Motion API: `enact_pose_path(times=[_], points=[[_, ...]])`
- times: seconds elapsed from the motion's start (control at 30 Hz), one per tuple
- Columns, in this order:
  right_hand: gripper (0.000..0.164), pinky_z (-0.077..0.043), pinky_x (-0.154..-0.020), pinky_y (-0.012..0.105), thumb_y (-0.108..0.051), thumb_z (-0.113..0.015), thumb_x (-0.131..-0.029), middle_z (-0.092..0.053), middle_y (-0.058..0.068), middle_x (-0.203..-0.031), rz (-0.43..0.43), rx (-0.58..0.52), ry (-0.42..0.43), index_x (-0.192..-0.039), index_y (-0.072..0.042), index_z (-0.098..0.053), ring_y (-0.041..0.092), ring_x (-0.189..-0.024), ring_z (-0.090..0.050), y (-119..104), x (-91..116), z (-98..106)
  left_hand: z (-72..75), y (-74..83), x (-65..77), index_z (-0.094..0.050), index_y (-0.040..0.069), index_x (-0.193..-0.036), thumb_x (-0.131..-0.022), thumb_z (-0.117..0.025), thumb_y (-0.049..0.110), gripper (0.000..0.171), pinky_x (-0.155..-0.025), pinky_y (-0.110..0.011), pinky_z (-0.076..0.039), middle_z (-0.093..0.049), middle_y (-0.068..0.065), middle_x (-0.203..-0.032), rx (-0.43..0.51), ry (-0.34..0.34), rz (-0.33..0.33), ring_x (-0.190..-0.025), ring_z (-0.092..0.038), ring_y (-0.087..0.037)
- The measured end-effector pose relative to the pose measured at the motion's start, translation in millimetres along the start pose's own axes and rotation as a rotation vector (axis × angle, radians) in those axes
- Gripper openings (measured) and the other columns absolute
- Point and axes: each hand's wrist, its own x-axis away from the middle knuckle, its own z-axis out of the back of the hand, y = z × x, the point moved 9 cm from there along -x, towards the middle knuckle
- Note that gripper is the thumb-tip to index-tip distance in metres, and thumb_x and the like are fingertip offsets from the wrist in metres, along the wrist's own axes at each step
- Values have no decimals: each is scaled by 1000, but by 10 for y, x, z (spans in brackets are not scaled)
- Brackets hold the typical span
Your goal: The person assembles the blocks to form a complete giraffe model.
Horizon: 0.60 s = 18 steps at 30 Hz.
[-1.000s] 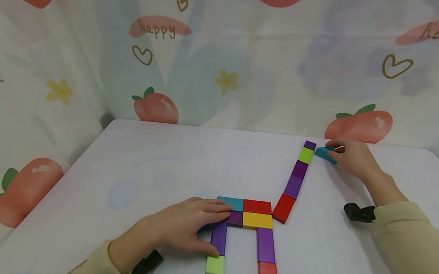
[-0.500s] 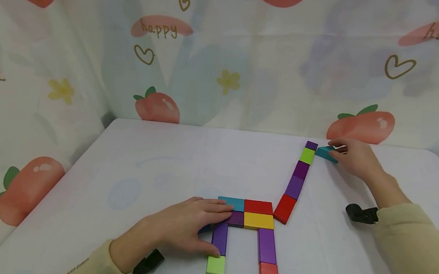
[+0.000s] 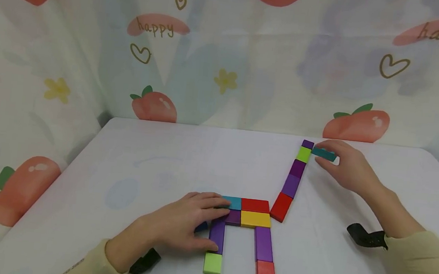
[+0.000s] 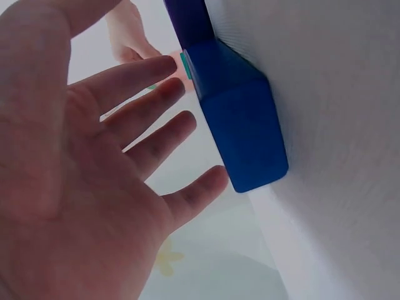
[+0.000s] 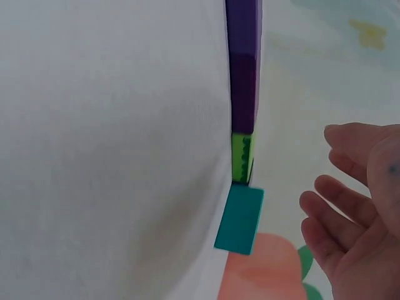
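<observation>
My left hand (image 3: pixel 182 221) lies spread over the left end of a flat figure of coloured blocks. Its fingertips reach a light blue block (image 3: pixel 233 203) and a dark purple block (image 3: pixel 233 217); the thumb lies by a purple block (image 3: pixel 216 236). In the left wrist view a dark blue block (image 4: pixel 240 119) lies beyond the splayed fingers. At the far right, my right hand (image 3: pixel 351 168) is around a teal block (image 3: pixel 324 154), fingers and thumb parted. The right wrist view shows this hand apart from the teal block, which sits beside a green block (image 5: pixel 241 157).
A slanted row of blocks runs from a red block (image 3: pixel 281 207) up to a small purple block (image 3: pixel 307 144). Yellow (image 3: pixel 256 219) and red (image 3: pixel 255 205) blocks form the body's right part. A patterned cloth (image 3: pixel 249 70) hangs behind the white table (image 3: pixel 154 166).
My right hand has loosened its pinch on the teal block, thumb and fingers spreading apart. The teal block has turned slightly and shows a narrower face. My left hand has stayed in place.
</observation>
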Motion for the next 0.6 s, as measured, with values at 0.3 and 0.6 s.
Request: enact_pose_path(times=[0.3,0.6], points=[[47,-54,-87,56,-9,-80,-87,-59,21,-133,183,-51,-58,-131,-2,-65,42,-123,-55,-739,288,-223,131,-107,51,-57,20,-143,-93,-71,44,57,-113,-39,-37,-50,4,-144,55,81,67,-135,-42,-13],[44,-58,-87,36,-22,-76,-93,-56,10,-141,272,-170,-287,-134,-13,-66,29,-123,-58,-1226,575,-557,94,-261,145,-58,20,-143,-93,-72,41,55,-106,-38,-46,-56,3,-138,60,59,147,-125,-53,-15]])
